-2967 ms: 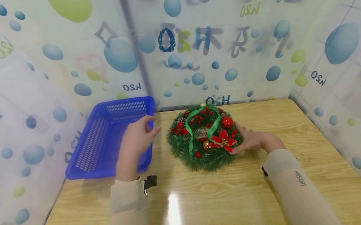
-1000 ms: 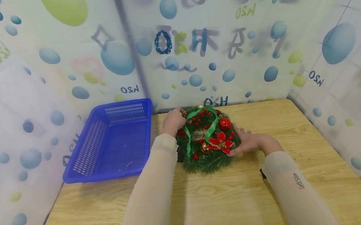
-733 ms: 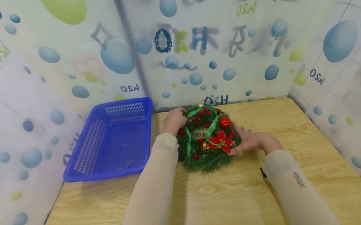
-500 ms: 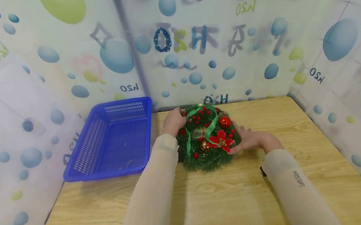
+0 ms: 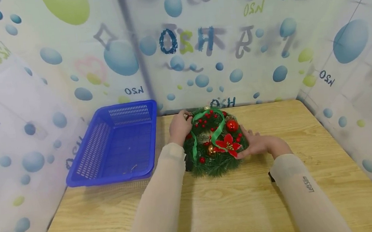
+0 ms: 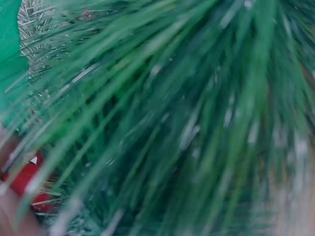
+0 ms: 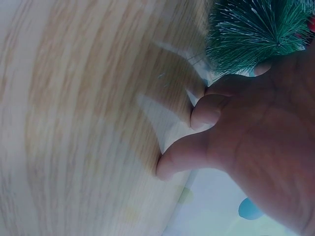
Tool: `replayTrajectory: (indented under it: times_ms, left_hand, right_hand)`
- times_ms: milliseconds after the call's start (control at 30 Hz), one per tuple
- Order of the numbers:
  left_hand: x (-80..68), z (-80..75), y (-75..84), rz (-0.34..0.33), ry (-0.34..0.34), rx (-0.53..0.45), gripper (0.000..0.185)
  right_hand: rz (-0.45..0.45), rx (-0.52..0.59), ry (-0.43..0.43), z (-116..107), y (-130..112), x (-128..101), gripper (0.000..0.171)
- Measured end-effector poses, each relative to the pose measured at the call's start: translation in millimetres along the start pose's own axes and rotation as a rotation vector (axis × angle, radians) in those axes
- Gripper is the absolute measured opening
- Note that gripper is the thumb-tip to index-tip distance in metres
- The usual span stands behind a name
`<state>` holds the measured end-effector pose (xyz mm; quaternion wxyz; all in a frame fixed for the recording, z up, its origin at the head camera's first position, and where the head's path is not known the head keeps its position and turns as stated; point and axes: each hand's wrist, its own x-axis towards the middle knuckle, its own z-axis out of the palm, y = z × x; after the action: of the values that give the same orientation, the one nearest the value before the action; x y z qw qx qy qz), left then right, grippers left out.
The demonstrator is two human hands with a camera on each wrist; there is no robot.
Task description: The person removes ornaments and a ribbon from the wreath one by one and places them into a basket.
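A green Christmas wreath (image 5: pixel 216 169) lies on the wooden table, trimmed with green ribbon (image 5: pixel 221 129), red berries, a red poinsettia (image 5: pixel 228 146), a shiny red ball (image 5: pixel 232 125) and a gold ball (image 5: pixel 211 150). At its upper left edge my left hand (image 5: pixel 179 127) pinches a small red ornament, mostly hidden by the fingers; in the left wrist view blurred needles cover nearly everything, with a bit of red ornament (image 6: pixel 27 182) by the fingers. My right hand (image 5: pixel 257 145) holds the wreath's right edge, thumb near the poinsettia. In the right wrist view several fingertips (image 7: pixel 167 164) rest on the table.
A blue plastic basket (image 5: pixel 125 148) with slotted sides stands on the table's left, with small scraps on its bottom. The wood-grain table (image 5: pixel 229 212) runs back to a patterned wall covering (image 5: pixel 252 68), which also closes both sides.
Over three seconds my left hand has gone from above the basket's edge to the wreath's upper left. Since half a second ago it has lifted slightly. The right hand stays at the wreath's right edge.
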<state>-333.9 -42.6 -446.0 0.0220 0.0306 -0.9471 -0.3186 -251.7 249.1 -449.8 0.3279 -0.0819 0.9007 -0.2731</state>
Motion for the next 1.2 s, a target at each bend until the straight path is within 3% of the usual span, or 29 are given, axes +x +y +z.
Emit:
replayTrajectory:
  times_ms: [200, 533, 667, 800, 967, 1100, 1200]
  left_hand:
    - [-5.2, -5.3, -0.3, -0.027, -0.016, -0.070, 0.035]
    - [-7.0, -4.8, -5.8, -0.025, -0.057, -0.081, 0.042]
    - [-2.5, -2.5, -6.3, -0.035, -0.023, -0.144, 0.042]
    - [-1.7, -5.6, -2.6, -0.047, 0.073, -0.235, 0.042]
    - [1.6, -28.2, 11.3, -0.024, 0.186, -0.400, 0.040]
    - [7.0, -60.5, 25.2, -0.007, 0.229, -0.560, 0.039]
    - [12.5, -88.9, 27.0, 0.014, 0.238, -0.676, 0.037]
  right_hand:
    - [0.000, -0.016, 0.007, 0, 1, 1, 0.140]
    - [-0.012, -0.037, 0.011, 2, 1, 0, 0.138]
    - [-0.016, -0.038, 0.015, 1, -1, -1, 0.138]
    - [-0.013, -0.037, 0.014, 1, -1, -1, 0.137]
    - [-0.015, -0.034, 0.007, 1, -1, -1, 0.138]
    - [-0.015, -0.039, 0.011, 1, 1, 0, 0.138]
    - [-0.023, -0.040, 0.011, 2, 2, 1, 0.137]
